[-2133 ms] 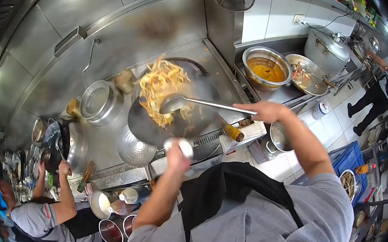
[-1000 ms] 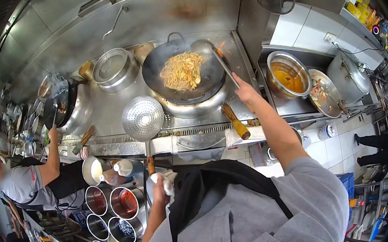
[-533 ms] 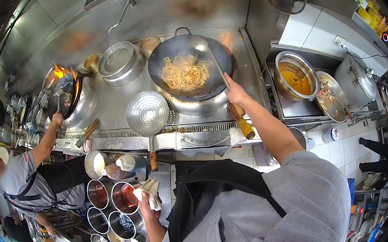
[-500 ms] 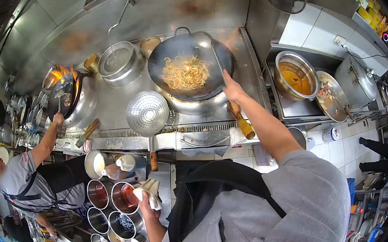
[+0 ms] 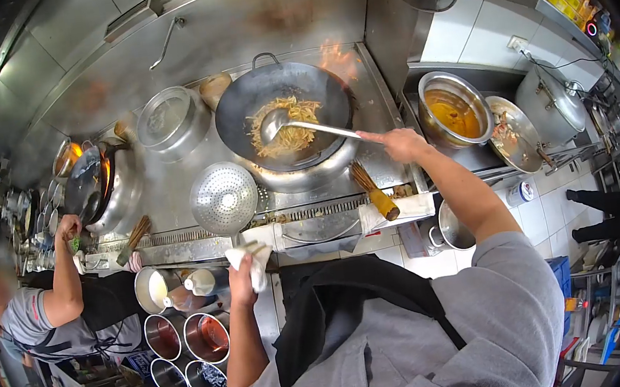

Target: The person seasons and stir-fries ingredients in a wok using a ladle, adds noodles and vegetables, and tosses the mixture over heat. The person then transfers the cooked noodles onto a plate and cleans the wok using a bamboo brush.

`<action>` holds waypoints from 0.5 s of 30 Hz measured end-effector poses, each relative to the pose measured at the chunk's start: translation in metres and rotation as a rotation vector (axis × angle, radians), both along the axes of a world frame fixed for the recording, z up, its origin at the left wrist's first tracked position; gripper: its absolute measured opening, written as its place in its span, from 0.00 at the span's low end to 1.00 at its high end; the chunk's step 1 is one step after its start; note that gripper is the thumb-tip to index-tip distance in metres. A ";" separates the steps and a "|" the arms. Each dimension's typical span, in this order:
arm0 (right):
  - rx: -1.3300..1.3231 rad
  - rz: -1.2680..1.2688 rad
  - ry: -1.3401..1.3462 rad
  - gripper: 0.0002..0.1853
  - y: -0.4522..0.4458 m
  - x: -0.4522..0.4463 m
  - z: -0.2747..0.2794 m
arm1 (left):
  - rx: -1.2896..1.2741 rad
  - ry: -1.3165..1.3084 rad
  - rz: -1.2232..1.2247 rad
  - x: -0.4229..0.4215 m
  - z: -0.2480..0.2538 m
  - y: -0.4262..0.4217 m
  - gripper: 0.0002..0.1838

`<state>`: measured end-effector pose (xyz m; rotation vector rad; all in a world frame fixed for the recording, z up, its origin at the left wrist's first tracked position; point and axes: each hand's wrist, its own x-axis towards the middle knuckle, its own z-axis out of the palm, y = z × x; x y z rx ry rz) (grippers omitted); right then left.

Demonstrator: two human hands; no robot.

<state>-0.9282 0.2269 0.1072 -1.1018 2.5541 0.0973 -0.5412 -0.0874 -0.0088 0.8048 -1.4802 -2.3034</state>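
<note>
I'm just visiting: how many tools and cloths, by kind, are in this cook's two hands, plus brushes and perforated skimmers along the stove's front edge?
Ladle, in the right hand: 1
White cloth, in the left hand: 1
Brushes: 2
Perforated skimmer: 1
Total: 5

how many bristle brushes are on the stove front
2: a yellow-handled brush near the front right of the wok with the ladle in it, and another brush farther left, past the perforated strainer. More could be hidden behind other things.
</note>
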 end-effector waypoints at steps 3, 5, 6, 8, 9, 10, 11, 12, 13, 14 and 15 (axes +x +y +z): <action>-0.207 -0.129 -0.013 0.47 -0.011 -0.009 -0.025 | 0.155 -0.051 -0.027 -0.073 -0.002 -0.006 0.25; -0.406 -0.359 -0.079 0.47 -0.039 -0.008 -0.058 | 0.204 -0.088 -0.089 -0.132 -0.012 -0.009 0.26; -0.457 -0.456 -0.086 0.47 -0.057 -0.002 -0.074 | 0.216 -0.133 -0.122 -0.158 -0.002 -0.002 0.26; -0.501 -0.595 -0.156 0.46 -0.078 0.028 -0.088 | 0.230 -0.186 -0.140 -0.201 0.012 0.013 0.26; -0.507 -0.549 -0.189 0.47 -0.076 0.046 -0.098 | 0.240 -0.208 -0.141 -0.219 0.012 0.019 0.26; -0.514 -0.505 -0.219 0.47 -0.072 0.062 -0.108 | 0.248 -0.230 -0.145 -0.234 0.009 0.024 0.26; -0.607 -0.376 -0.175 0.48 -0.059 0.071 -0.119 | 0.245 -0.224 -0.155 -0.245 0.005 0.027 0.26; -0.694 -0.244 -0.129 0.48 -0.039 0.072 -0.127 | 0.270 -0.246 -0.156 -0.255 0.001 0.031 0.26; -0.548 -0.283 -0.151 0.48 -0.018 0.070 -0.118 | 0.297 -0.269 -0.155 -0.263 -0.003 0.032 0.26; -0.402 -0.319 -0.172 0.49 0.002 0.070 -0.098 | 0.298 -0.262 -0.158 -0.268 -0.008 0.031 0.26; -0.213 -0.368 -0.138 0.49 0.014 0.073 -0.069 | 0.342 -0.278 -0.161 -0.271 -0.012 0.030 0.26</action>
